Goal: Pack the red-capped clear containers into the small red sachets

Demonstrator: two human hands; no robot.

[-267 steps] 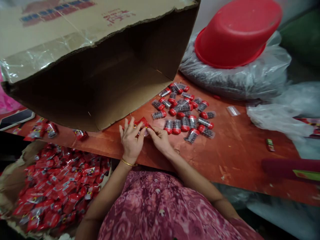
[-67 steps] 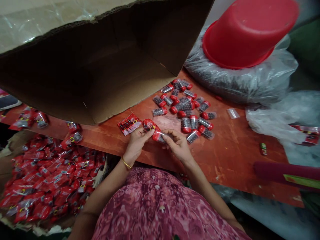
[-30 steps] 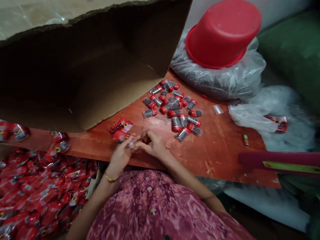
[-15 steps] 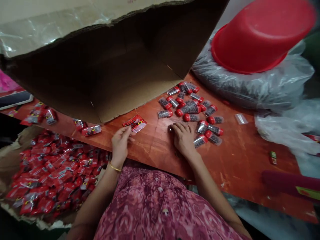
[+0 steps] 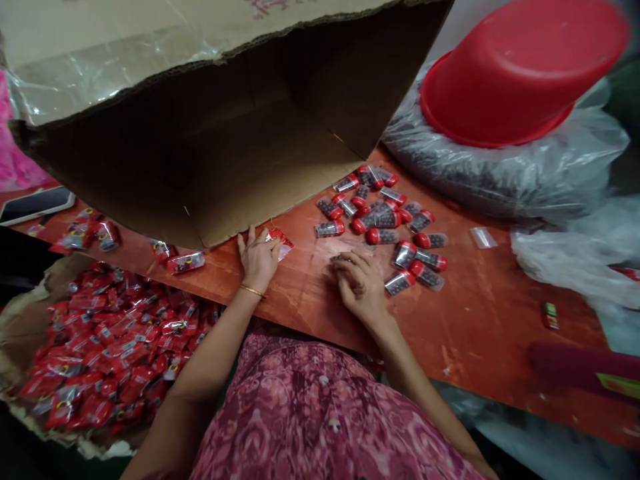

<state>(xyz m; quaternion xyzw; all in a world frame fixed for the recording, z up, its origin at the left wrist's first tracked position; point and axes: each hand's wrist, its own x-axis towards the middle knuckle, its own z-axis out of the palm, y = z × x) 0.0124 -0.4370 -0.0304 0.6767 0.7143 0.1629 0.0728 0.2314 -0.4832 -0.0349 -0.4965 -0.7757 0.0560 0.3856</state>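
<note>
My left hand (image 5: 261, 261) rests palm down with its fingers apart, on red printed packets (image 5: 284, 241) near the box's lower edge. Most of the packets are hidden under it. My right hand (image 5: 364, 288) is curled with its fingers closed on a small dark container (image 5: 340, 259), largely covered by the fingers. Just beyond and beside that hand lie several clear tubes with red caps (image 5: 383, 236), filled with dark beads.
A large cardboard box (image 5: 280, 153) opens toward me. Left and below, filled red packets fill a carton (image 5: 15, 340). A red tub (image 5: 500, 80) sits on a plastic bag (image 5: 505, 180). A phone (image 5: 37, 204) lies far left; a clear empty tube (image 5: 483, 238) lies right on the red table (image 5: 475, 313).
My left hand has moved right and forward, from pinching at the packets' edge to lying spread over them. The right hand has turned slightly, fingers still around the small dark container.
</note>
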